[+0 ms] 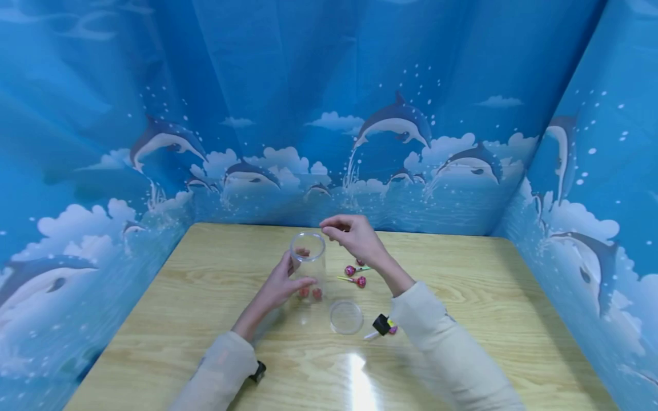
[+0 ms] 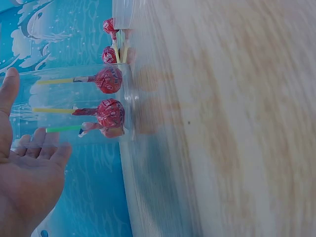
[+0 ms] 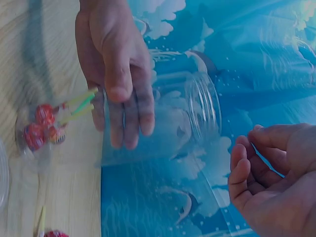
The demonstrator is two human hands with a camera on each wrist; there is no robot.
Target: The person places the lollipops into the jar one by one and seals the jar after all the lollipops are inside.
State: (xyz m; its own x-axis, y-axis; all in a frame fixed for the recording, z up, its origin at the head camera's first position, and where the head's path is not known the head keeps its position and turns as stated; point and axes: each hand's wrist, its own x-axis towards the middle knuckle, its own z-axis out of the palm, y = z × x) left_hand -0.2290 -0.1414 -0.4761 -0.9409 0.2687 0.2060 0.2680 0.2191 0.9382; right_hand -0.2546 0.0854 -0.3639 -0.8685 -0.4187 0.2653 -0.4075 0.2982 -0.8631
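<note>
A tall clear plastic jar [image 1: 317,265] stands upright on the table with its round mouth uncovered. My left hand [image 1: 281,282] holds it from the left, thumb on the near side and fingers round the far side. Inside, red-wrapped lollipops [image 2: 109,113] lie heads down on the jar's bottom, their yellow and green sticks pointing up. My right hand [image 1: 354,234] hovers just right of the mouth, its fingers [image 3: 242,173] loosely bent toward the thumb. Nothing shows between them. More lollipops [image 1: 361,281] lie on the table right of the jar, below the right hand.
A clear round lid [image 1: 346,317] lies flat in front of the jar. Beside the right sleeve is another lollipop [image 1: 393,330], partly hidden by the black wrist camera [image 1: 381,324]. A blue dolphin-print curtain [image 1: 319,114] borders the wooden table [image 1: 216,257] at the back and sides.
</note>
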